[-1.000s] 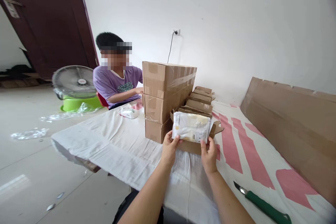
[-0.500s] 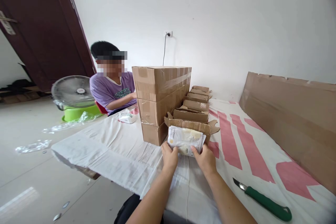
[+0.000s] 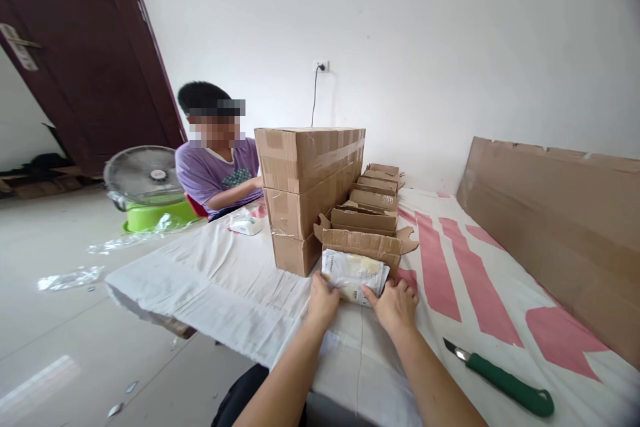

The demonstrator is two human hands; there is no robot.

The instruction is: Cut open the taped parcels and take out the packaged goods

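Note:
A small stack of white printed packets (image 3: 354, 275) stands tilted before the open cardboard box (image 3: 363, 242) nearest me. My left hand (image 3: 323, 300) grips the stack's left edge, its thumb on the front and its fingers mostly hidden behind. On the right side, my right hand (image 3: 396, 305) holds it too, thumb on the front face and fingers curled by the corner. Side flaps of the box stick out above both hands. Whether the packets' lower edge touches the table or the box, I cannot tell.
Closed, taped cardboard boxes (image 3: 299, 197) are stacked to the left. More open boxes (image 3: 375, 199) line up behind. A green-handled knife (image 3: 507, 383) lies at right, blade exposed. A large cardboard panel (image 3: 555, 227) stands beyond it. Across the table sits a person (image 3: 220, 173).
The packets have come down slightly, and their top edge sits lower against the box. My right hand's fingers have shifted outward and show more. The view has turned a little left.

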